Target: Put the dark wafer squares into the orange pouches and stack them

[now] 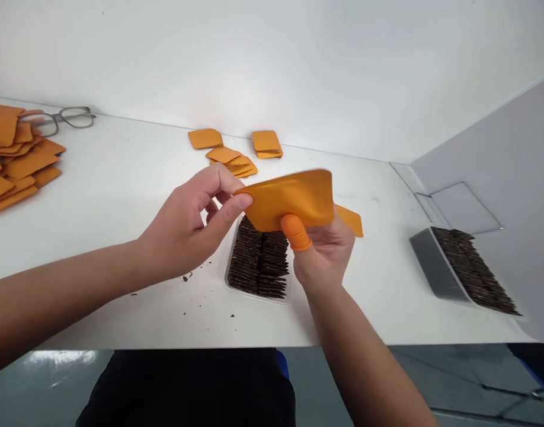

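The left hand (187, 220) and right hand (320, 261) pinch a smooth, bowed orange packet (276, 200). It partly hides a tub (290, 279) of dark slabs (244, 258).

My left hand (185, 222) pinches one end of an orange packet (285, 198); my right hand (323, 258) grips the other, its thumb in an orange cover (296, 232). Packet is above a clear tub (261, 298) of dark slabs (244, 261), two rows. Dark crumbs (185, 278) on the white table (143, 160). Second tub (436, 267), also filled, far right. Small stacks of packets (230, 161) near the wall (210, 59); larger heap (25, 163) at left, glasses (79, 118) by it.
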### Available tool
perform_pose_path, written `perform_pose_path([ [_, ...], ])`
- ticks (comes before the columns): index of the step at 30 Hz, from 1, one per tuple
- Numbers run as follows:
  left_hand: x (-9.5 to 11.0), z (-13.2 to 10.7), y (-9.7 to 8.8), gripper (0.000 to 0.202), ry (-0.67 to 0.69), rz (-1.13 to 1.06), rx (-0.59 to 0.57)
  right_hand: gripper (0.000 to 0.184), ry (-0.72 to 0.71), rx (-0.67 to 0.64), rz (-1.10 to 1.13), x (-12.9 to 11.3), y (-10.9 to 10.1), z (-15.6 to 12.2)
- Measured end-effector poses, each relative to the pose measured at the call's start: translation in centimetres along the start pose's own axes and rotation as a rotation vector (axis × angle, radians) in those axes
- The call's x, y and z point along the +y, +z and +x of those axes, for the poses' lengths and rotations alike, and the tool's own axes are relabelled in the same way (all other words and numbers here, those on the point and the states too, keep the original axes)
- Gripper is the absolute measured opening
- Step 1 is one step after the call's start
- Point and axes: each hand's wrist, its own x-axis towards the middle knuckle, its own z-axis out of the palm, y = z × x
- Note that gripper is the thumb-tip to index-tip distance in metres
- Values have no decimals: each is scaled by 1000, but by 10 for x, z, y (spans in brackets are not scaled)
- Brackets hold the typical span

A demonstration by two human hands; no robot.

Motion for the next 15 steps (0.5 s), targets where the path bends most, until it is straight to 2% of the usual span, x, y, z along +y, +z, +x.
perform_pose_path([
  [3,-14,0,2,23,-130,-46,-33,17,93,35,49,3,-1,1],
  [6,-22,-1,7,24,-170,-59,-78,15,164,43,86,4,-3,4],
  [9,-23,-5,12,22,-142,-63,-88,16,219,8,170,3,-5,7],
  [15,-9,-15,15,14,-24,-175,21,16,291,-91,360,1,-5,9],
])
